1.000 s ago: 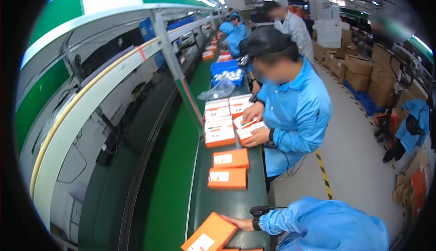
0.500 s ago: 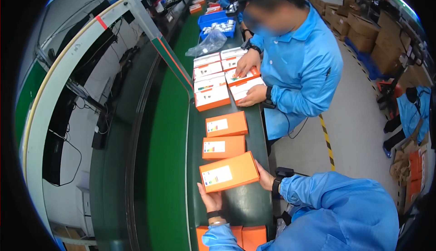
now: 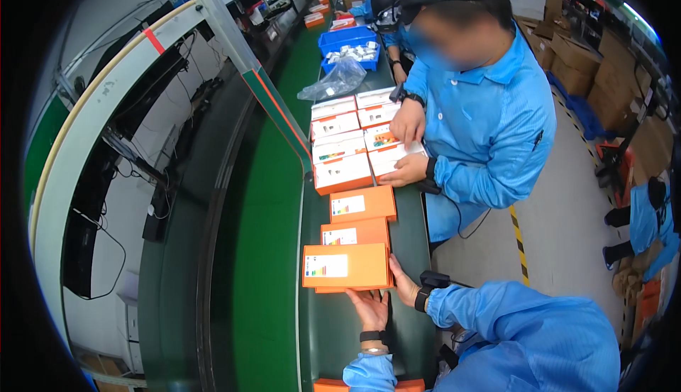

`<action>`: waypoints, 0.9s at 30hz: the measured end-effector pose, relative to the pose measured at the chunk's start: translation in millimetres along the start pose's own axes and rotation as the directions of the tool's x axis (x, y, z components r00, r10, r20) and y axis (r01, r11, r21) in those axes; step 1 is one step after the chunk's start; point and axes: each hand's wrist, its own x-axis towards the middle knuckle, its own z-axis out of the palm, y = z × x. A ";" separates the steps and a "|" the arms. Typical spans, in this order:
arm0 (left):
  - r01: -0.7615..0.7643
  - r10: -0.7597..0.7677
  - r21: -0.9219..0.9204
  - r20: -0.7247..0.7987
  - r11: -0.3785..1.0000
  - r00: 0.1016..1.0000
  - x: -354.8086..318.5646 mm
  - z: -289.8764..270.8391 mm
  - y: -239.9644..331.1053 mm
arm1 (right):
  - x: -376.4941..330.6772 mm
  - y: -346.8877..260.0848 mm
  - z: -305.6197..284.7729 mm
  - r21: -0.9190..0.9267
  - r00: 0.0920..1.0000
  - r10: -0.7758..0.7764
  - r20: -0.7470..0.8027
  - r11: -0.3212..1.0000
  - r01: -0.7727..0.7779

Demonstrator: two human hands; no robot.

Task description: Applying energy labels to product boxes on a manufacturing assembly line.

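Observation:
An orange box (image 3: 369,264) with a white label lies flat between my hands, over the green belt. A second orange edge shows beneath its near side, so it seems to rest on another box. My left hand (image 3: 370,310) is palm up, its fingers against the near edge. My right hand (image 3: 405,285) grips the right end. Just beyond is another labelled orange box (image 3: 370,230), partly covered by the front one. A further orange box (image 3: 376,202) lies past that, near several open boxes with white inserts (image 3: 342,172).
Across the boxes, a co-worker in blue (image 3: 482,108) has both hands over the open boxes. Farther up are a clear plastic bag (image 3: 333,80) and a blue bin (image 3: 347,40). A metal post (image 3: 273,115) stands left. More orange boxes (image 3: 408,385) sit at the near edge.
The held box has gone from tilted to level and shifted slightly left. My left hand has moved right, from its left corner to the near edge. The boxes beyond appear closer together.

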 end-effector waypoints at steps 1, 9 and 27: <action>0.038 -0.038 0.026 0.014 0.999 0.999 2.2 -3.5 -0.5 | 6.4 3.0 -3.9 -0.008 1.000 -0.008 0.003 1.000 0.008; -0.045 0.118 0.393 -0.162 0.918 0.980 -75.3 -47.3 12.9 | -21.8 -11.2 -27.0 -0.327 0.923 0.322 -0.211 0.867 -0.377; -0.394 0.876 0.890 -0.367 0.231 -0.314 -482.7 -134.5 69.6 | -255.6 45.0 212.0 -0.263 0.107 0.245 0.964 0.804 0.533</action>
